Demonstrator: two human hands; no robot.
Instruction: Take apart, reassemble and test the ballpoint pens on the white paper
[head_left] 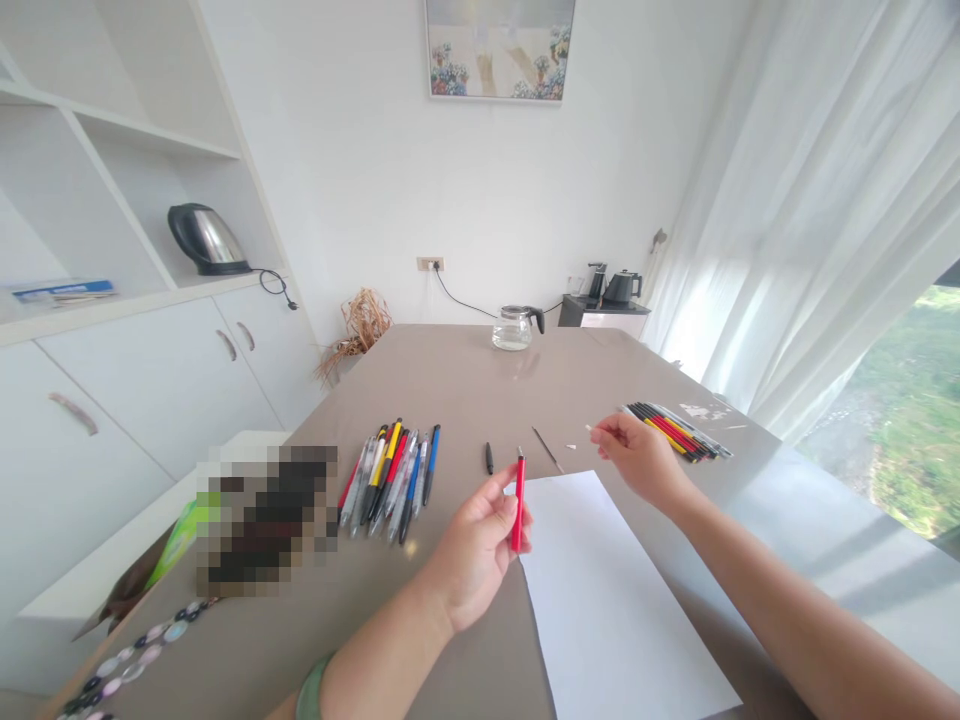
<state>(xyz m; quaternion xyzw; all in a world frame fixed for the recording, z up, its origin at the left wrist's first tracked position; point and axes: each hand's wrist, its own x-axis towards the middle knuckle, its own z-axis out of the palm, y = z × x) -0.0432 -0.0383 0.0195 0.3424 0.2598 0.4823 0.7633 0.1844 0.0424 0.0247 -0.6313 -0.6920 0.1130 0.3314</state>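
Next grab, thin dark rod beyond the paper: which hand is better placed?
Probably the right hand: it is near the thin dark rod and pinches only a small white piece. The left hand grips the red pen.

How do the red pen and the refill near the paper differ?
The red pen is held in the left hand; the refill lies on the table. The pen is mostly red, the refill mostly dark. The pen is thicker than the refill. Both are long and narrow.

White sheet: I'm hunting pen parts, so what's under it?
The table carries the white sheet; anything else beneath is covered. The left hand hides part of the sheet's left edge.
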